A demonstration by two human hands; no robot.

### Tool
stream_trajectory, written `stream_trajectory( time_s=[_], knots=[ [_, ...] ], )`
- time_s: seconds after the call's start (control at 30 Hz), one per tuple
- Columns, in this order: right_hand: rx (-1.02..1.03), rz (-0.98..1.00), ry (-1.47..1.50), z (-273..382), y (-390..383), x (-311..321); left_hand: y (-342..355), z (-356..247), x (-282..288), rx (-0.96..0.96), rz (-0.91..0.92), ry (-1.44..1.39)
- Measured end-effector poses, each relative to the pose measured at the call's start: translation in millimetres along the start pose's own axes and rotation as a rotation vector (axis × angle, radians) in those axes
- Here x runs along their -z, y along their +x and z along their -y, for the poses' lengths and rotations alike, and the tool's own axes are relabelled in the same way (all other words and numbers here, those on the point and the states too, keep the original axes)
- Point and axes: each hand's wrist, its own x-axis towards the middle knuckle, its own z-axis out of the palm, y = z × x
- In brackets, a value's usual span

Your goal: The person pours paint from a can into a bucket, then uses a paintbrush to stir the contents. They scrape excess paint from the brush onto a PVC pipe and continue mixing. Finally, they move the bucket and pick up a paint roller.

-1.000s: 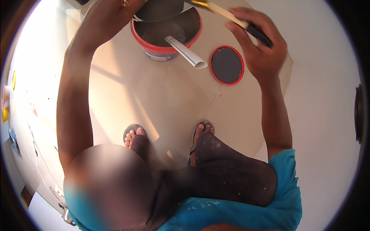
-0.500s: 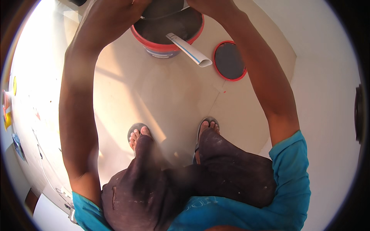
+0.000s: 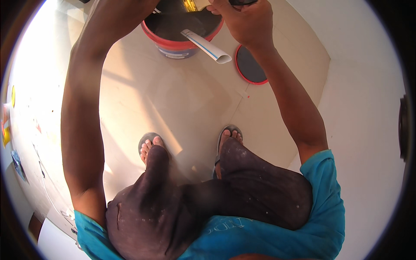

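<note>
At the top edge, my right hand [image 3: 249, 21] is closed around what looks like a paintbrush [image 3: 190, 5], with a shiny gold-coloured band and a pale handle; a black piece [image 3: 242, 1] also shows by the fingers. Only the wrist end of my left hand [image 3: 138, 9] shows, above the left rim of a bucket; its fingers are cut off by the frame. Below both hands stands the red-rimmed bucket [image 3: 173, 43], dark inside. A white half-round plastic strip [image 3: 207, 47] with a blue line leans out over its rim.
A round dark lid [image 3: 250, 66] with a red edge lies on the beige tiled floor [image 3: 190, 99], right of the bucket. My sandalled feet stand apart nearer to me. A white wall [image 3: 359, 130] rises on the right. A cable [image 3: 47, 190] runs along the left side.
My right hand has come lower into view, bringing the gold-banded brush into sight over the bucket. The bucket, strip and lid appear slightly higher and further left.
</note>
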Motion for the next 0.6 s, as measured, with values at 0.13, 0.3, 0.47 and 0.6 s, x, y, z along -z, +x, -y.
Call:
stream_trajectory(
  time_s=[0.13,0.3,0.47,0.6],
  knots=[
    [-0.265,-0.039,0.315,-1.6,0.0,-0.3,-2.4,-12.5,3.0,0.034,-0.008,-0.013],
    [-0.514,-0.14,0.653,-12.8,3.0,7.8,6.2,13.3,7.3,0.007,0.016,-0.057],
    [-0.438,-0.136,0.573,-7.4,-16.1,49.8,4.1,36.7,14.3,0.18,0.017,-0.365],
    [-0.138,0.05,0.132,-10.8,-34.4,61.5,-2.4,24.8,19.3,0.37,-0.01,-0.575]
  ],
)
